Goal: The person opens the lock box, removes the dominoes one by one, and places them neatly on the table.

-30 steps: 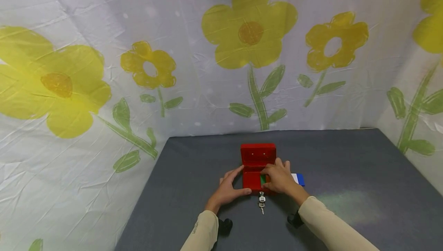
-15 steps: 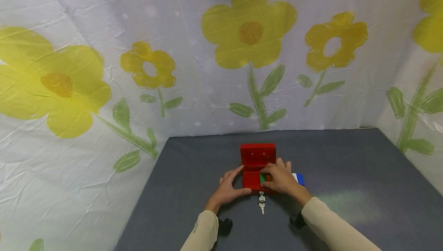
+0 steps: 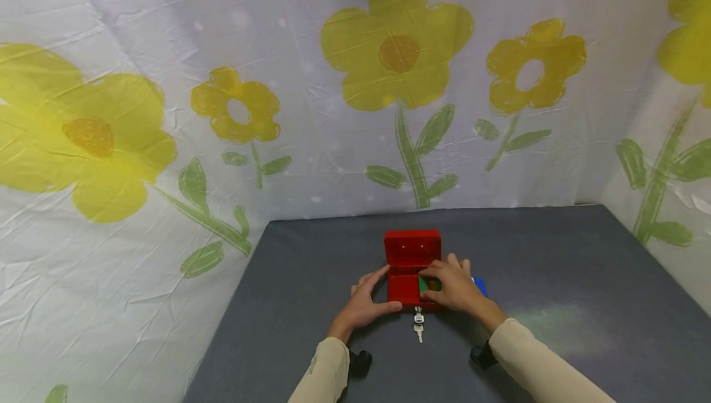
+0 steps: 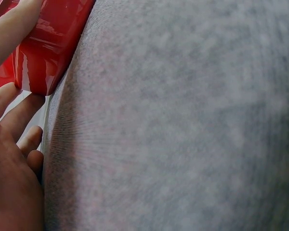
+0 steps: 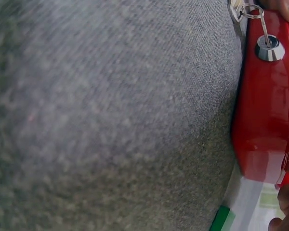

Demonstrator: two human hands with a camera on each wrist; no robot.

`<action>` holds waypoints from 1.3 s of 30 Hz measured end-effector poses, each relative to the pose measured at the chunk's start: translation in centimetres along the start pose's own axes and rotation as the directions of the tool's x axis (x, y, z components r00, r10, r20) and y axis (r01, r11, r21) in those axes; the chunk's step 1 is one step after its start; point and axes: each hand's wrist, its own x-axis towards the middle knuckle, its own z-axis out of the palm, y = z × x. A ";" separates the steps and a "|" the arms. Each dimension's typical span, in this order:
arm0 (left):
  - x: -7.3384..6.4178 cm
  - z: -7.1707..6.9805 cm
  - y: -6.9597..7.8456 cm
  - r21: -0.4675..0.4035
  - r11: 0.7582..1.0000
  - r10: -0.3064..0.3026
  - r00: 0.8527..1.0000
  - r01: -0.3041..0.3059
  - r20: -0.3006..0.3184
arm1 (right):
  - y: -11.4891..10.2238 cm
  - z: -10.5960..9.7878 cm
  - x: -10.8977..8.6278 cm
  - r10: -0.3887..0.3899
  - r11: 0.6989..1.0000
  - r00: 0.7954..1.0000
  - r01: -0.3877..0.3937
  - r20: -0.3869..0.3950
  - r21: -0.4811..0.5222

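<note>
A small red cash box (image 3: pixel 403 290) stands on the dark table with its lid (image 3: pixel 413 247) raised. My left hand (image 3: pixel 363 305) holds its left side, thumb at the front corner and index finger at the back; in the left wrist view, fingertips (image 4: pixel 34 100) touch the red wall. My right hand (image 3: pixel 452 286) reaches over the right half of the box. Its thumb and fingers pinch a green flat piece (image 3: pixel 424 284), partly hidden by the hand. Keys (image 3: pixel 419 329) hang on a ring from the front lock (image 5: pixel 269 48), one key inserted.
A blue flat item (image 3: pixel 480 286) lies right of the box, partly behind my right hand. In the right wrist view a green edge (image 5: pixel 222 219) shows on the table beside the box. A flower-printed cloth (image 3: pixel 311 162) hangs behind the grey table (image 3: pixel 528 249).
My right hand shifts slightly right, and more of the green piece shows between its fingers. It now covers the white part beside the blue item. The left hand stays on the box.
</note>
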 end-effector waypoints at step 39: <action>0.2 0.2 -0.4 0.015 1.000 -0.017 1.000 0.017 -0.012 | 0.9 -1.3 -1.3 -0.020 0.995 0.998 0.025 -0.062 0.092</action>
